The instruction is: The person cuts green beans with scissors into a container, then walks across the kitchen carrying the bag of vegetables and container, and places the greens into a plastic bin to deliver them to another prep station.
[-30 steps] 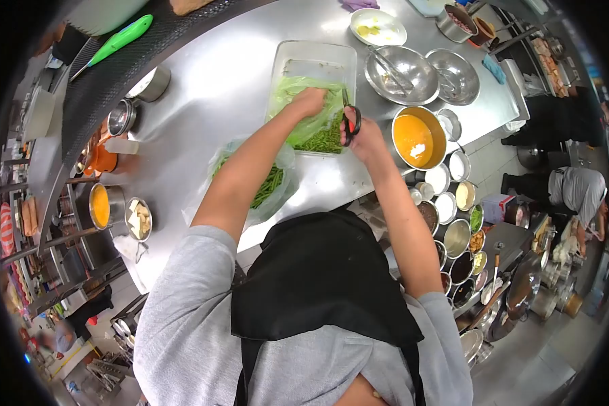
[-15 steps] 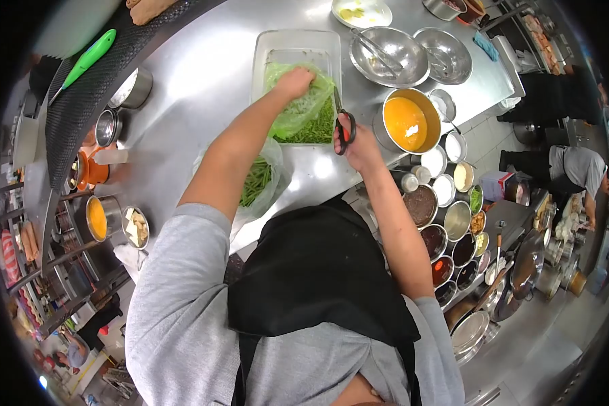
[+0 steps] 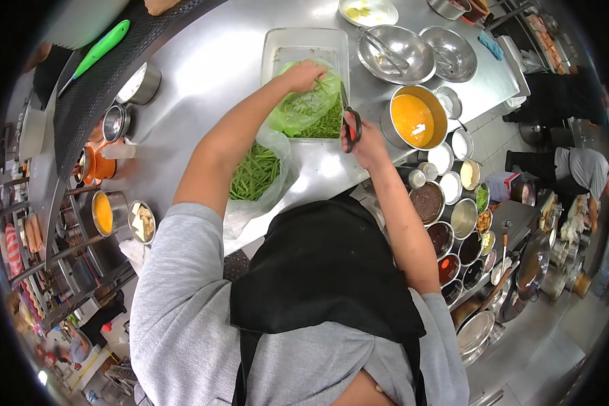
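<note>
My left hand (image 3: pixel 306 76) is closed over the light green plastic bag (image 3: pixel 304 108), which lies in a clear rectangular container (image 3: pixel 271 51). Thin green strands, apparently green beans (image 3: pixel 326 82), show at its fingertips. My right hand (image 3: pixel 368 143) grips scissors (image 3: pixel 351 125) with black and red handles, blades pointing up beside the container's right side. Short cut green pieces (image 3: pixel 325 127) lie in the container under and beside the bag. Nearer me, under my left forearm, a clear plastic bag (image 3: pixel 281 152) holds long green beans (image 3: pixel 257 174).
Right of the container stand a pot of orange liquid (image 3: pixel 416 120) and two steel bowls (image 3: pixel 396 55). Several ingredient pots (image 3: pixel 463 218) line the right side. A green-handled knife (image 3: pixel 101 49) lies on the shelf at left. Another person (image 3: pixel 578 169) is at far right.
The view has shifted slightly. My left hand has opened out a little toward the right, and green strands now show at its fingertips. The scissors stay in my right hand.
</note>
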`<state>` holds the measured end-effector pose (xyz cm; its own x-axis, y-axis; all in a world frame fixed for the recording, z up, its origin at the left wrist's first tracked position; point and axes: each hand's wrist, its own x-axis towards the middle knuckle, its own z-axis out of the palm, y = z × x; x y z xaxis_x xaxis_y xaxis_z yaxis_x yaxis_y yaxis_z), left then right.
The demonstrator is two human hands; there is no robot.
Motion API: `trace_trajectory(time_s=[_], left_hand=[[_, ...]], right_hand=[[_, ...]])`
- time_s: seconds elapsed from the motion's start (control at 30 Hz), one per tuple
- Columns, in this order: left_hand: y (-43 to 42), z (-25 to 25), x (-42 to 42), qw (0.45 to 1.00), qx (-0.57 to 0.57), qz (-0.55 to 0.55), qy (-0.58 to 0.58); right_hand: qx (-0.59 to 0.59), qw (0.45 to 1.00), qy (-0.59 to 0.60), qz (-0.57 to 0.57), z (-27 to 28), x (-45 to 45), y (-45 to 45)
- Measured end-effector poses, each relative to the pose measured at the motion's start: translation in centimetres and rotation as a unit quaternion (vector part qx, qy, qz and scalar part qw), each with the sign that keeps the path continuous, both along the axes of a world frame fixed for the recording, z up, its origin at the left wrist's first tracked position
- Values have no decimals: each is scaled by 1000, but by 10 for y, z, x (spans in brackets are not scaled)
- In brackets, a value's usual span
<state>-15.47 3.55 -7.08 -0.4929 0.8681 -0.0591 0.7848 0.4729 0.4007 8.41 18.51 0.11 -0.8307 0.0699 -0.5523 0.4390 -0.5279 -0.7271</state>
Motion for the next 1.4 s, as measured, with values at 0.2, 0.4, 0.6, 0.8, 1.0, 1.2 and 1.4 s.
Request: trace_trajectory(time_s=[0.2, 0.4, 0.6, 0.8, 1.0, 1.2, 1.4], left_hand=[[-6, 23, 5, 999, 2, -1, -34], [-12, 29, 10, 997, 64, 36, -9], [-19, 52, 31, 978, 145, 121, -84], [-35, 84, 74, 946, 132, 193, -223], [-49, 90, 96, 942, 121, 198, -244], [-54, 81, 105, 942, 115, 203, -243], [-48, 91, 113, 926, 118, 275, -229]], right_hand=[[11, 1000, -16, 3, -3, 1, 3], [14, 1000, -11, 11, -1, 6, 3], [7, 1000, -1, 16, 27, 29, -1], [-18, 999, 12, 48, 65, 61, -12], [31, 996, 53, 70, 65, 67, -18], [8, 995, 57, 75, 64, 67, -19], [82, 991, 54, 97, 65, 74, -16]])
